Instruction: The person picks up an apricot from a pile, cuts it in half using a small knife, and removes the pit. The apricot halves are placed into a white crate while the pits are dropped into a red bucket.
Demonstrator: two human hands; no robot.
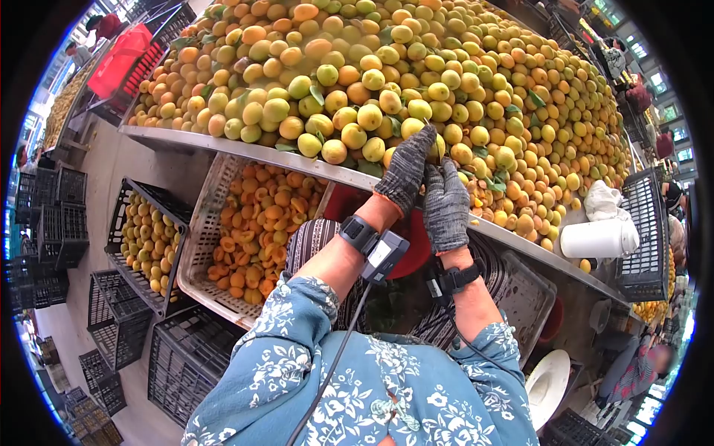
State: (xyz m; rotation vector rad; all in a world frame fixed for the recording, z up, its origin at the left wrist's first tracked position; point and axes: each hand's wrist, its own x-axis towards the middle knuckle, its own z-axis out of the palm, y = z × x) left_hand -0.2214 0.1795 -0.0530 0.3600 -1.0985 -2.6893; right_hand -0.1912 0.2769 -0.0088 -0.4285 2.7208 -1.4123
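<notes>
Grey gloves: our left hand (405,175) and right hand (447,207) meet beside apricot (439,148) at table (223,146) edge; grip hidden, we cannot tell. Split apricots (245,256) already in pale crate (199,223); big heap (348,75) unsplit.

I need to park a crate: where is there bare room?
Floor at left, between the stacked black crates and the fruit-filled black crate. On the table, only a small patch between the fruit and the white container. Crowded: the tabletop's middle.

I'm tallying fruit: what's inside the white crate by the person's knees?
Orange apricots, many split open, lie in the white crate. Its floor and whatever lies deeper are covered.
</notes>
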